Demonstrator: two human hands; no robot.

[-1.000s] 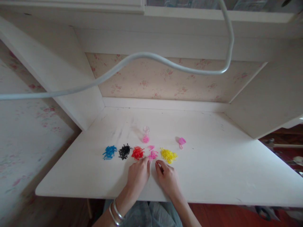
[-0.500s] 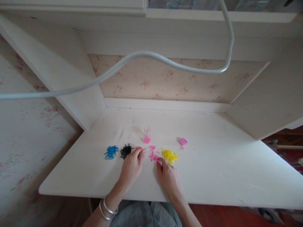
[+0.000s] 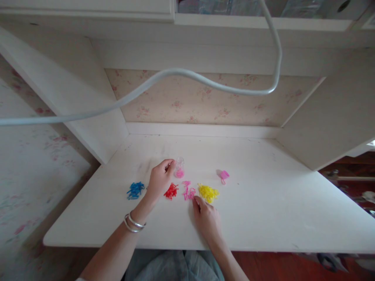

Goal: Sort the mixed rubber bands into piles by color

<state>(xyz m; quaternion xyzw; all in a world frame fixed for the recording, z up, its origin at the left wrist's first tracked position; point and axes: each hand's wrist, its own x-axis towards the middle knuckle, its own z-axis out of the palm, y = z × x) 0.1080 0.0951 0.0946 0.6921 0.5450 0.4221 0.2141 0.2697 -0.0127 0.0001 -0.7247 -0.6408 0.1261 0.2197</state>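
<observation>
My left hand [image 3: 160, 176] is closed in a pinch beside a small clear jar [image 3: 180, 160] with pink pieces in its bottom; what the fingertips hold, if anything, is too small to make out. My right hand [image 3: 207, 218] rests on the desk, thumb and fingertips together at the near edge of a loose pile of pink strips [image 3: 186, 191]. Whatever those fingertips grip is hidden. Between my hands lies a red pile [image 3: 171, 191]. A yellow pile [image 3: 208, 193] sits just beyond my right hand. My left hand and wrist cover the black pile almost entirely.
Left of my left wrist is a blue pile [image 3: 135, 190]. A pink tag-like piece with a loop [image 3: 224, 175] lies farther right on the white desk [image 3: 263, 210]. A white cable [image 3: 175, 72] crosses in front of the shelf unit, above the desk.
My left hand has moved up and away from the red pile to the jar's left side, uncovering the red pile and covering the black one. My right hand stays by the pink strips.
</observation>
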